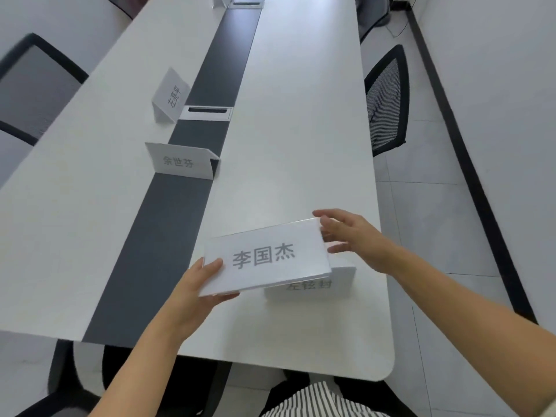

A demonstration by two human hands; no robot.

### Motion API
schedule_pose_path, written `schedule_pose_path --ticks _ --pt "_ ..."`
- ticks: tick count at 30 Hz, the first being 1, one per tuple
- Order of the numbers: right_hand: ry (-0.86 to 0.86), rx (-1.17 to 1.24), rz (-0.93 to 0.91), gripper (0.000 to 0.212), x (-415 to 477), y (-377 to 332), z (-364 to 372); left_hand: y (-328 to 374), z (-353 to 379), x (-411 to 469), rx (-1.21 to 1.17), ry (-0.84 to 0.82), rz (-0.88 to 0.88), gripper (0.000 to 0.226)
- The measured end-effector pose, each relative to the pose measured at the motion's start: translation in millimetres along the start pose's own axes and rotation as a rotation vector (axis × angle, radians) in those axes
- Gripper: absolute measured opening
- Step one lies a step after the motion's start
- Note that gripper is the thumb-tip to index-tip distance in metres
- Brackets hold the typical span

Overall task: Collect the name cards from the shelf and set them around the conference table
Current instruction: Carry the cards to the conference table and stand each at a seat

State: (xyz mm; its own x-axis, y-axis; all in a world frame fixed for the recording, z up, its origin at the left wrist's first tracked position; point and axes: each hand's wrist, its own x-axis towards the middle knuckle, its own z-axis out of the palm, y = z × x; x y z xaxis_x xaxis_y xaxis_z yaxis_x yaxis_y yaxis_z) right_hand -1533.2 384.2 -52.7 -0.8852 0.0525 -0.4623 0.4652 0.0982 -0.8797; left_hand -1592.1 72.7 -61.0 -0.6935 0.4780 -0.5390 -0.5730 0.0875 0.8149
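Nearest, the left hand (201, 284) pinches the lower left corner of a stack of name cards (266, 257), thumb on top. The right hand (350, 236), fingers spread and loosely curled, touches its right edge. Beneath stands a placed card (313, 285) on the conference table (301, 130). Farther along the dark centre strip (168, 221) stand a second card (180, 161) and a third (171, 96), beside a cable slot (207, 112).

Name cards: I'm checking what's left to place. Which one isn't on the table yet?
The card held between the left hand and right hand. The other three stand on the table.
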Motion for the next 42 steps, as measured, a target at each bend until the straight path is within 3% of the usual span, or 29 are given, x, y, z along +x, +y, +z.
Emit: schedule_pose_path --ticks 3,5,9,14,21,24,28,34,42 --pt "0.057 -0.320 0.044 0.088 1 52 -12 -14 -15 -19 -0.048 0.111 -0.056 0.047" --pt "0.000 -0.528 0.117 0.099 -1 83 -14 -22 -27 -30 -0.059 0.174 -0.090 0.045" --pt "0.019 -0.641 0.120 0.079 7 110 -10 -38 -39 -48 -0.089 0.279 -0.131 0.045" --pt "0.068 -0.485 0.114 0.061 12 111 -12 -49 -38 -59 -0.190 0.356 -0.152 0.046" --pt "0.096 -0.139 0.011 0.027 -16 62 -20 -24 -11 -56 -0.237 0.318 -0.065 0.037" --pt "0.154 0.080 -0.014 0.030 -41 44 -39 -6 7 -49 -0.284 0.277 -0.018 0.040" --pt "0.339 0.354 -0.017 0.057 -76 45 -81 12 46 -42 -0.296 0.193 0.044 0.042" --pt "0.492 0.451 0.004 0.026 -134 79 -154 16 133 -32 -0.261 0.140 0.083 0.040" --pt "0.582 0.485 0.036 0.029 -193 121 -272 -14 283 0 -0.267 0.073 0.006 0.042"
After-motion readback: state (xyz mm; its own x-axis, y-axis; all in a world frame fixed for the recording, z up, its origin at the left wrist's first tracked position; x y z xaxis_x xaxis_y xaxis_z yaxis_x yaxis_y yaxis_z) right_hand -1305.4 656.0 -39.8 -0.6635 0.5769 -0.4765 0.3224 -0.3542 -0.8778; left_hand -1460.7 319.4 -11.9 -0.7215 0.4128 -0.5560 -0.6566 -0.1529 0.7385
